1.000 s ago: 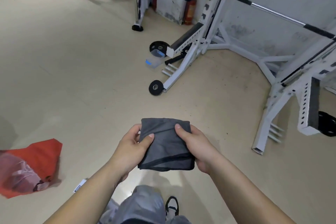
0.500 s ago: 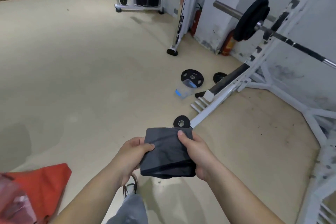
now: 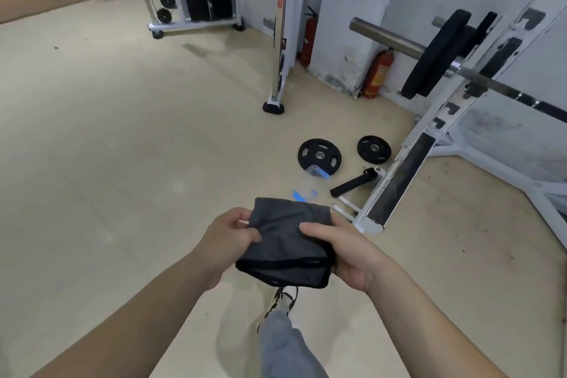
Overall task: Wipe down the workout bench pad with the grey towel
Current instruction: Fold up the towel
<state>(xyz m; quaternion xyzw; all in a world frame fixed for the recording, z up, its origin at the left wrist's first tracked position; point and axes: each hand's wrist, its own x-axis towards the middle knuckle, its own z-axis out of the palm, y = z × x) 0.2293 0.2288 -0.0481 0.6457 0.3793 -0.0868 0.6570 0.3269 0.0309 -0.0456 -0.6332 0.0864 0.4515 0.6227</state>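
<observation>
1. Head camera looks down on both hands gripping one folded grey towel out in front of the body, above the bare floor.
2. Left hand pinches the towel's left edge between thumb and fingers; right hand clamps the right side, thumb laid flat on top. Both grips are closed on cloth, neither hand free.
3. Step in hand, by the look of it: carrying and tidying the fold, with one shoe stepping forward just below the towel. No wiping has begun.
4. No padded bench top can be made out from this view, so the pad's place cannot be told. Just right of the right hand and beyond it stands a white rack carrying a barbell.
5. Next move probably calls for finding the pad, freeing one hand, and pressing the towel flat onto it.
6. The count: one towel, two hands, two loose weight plates on the floor beyond the grip, two red fire extinguishers by the far wall, one clear tub with blue clips just past the towel.
</observation>
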